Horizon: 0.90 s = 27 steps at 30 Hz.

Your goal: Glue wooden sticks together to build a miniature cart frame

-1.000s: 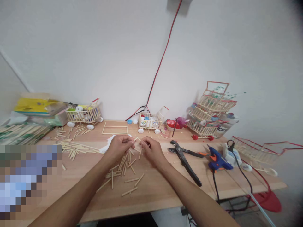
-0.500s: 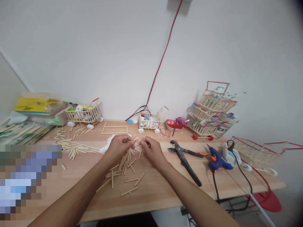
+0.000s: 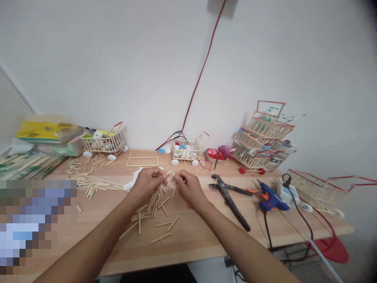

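My left hand (image 3: 151, 180) and my right hand (image 3: 187, 184) meet over the middle of the table, each pinching one end of two short wooden sticks (image 3: 171, 172) that form a corner between them. Whether the stick ends are joined is too small to tell. Below my hands lies a loose pile of cut wooden sticks (image 3: 156, 202). A crumpled white tissue (image 3: 132, 179) is partly hidden behind my left hand. Farther back, a flat rectangular stick frame (image 3: 143, 158) rests on the table.
Black pliers (image 3: 231, 202) and a blue glue gun (image 3: 272, 198) lie to the right, near a white power strip (image 3: 288, 192). Small stick carts (image 3: 103, 141) stand along the wall; more are stacked (image 3: 262, 137) at the right. Another pile of sticks (image 3: 91, 184) lies left.
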{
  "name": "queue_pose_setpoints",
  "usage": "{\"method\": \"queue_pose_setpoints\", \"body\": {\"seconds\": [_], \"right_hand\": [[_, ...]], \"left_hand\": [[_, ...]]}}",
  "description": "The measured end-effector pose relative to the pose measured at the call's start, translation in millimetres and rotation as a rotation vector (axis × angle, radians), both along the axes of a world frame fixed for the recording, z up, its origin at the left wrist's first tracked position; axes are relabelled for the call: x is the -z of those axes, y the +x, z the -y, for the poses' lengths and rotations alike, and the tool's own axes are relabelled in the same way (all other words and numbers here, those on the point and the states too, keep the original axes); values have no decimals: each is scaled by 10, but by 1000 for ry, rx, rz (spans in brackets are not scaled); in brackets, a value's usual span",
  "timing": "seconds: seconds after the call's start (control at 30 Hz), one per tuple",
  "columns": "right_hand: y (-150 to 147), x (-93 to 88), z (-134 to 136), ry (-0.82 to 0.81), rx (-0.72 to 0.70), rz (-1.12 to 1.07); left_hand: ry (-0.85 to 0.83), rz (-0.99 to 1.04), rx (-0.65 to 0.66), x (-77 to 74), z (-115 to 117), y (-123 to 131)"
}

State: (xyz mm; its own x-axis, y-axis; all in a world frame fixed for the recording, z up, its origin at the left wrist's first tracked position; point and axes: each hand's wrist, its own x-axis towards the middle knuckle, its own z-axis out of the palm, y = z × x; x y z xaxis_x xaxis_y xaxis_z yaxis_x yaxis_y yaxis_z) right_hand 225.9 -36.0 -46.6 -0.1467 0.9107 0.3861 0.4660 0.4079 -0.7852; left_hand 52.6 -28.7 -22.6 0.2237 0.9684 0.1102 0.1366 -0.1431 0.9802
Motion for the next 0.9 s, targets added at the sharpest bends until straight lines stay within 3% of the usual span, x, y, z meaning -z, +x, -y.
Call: {"method": "queue_pose_setpoints", "body": {"seconds": [0.9], "right_hand": [[-12,-35,22,9,3,26]], "left_hand": [[-21,21,-2,-28,19,-3]]}}
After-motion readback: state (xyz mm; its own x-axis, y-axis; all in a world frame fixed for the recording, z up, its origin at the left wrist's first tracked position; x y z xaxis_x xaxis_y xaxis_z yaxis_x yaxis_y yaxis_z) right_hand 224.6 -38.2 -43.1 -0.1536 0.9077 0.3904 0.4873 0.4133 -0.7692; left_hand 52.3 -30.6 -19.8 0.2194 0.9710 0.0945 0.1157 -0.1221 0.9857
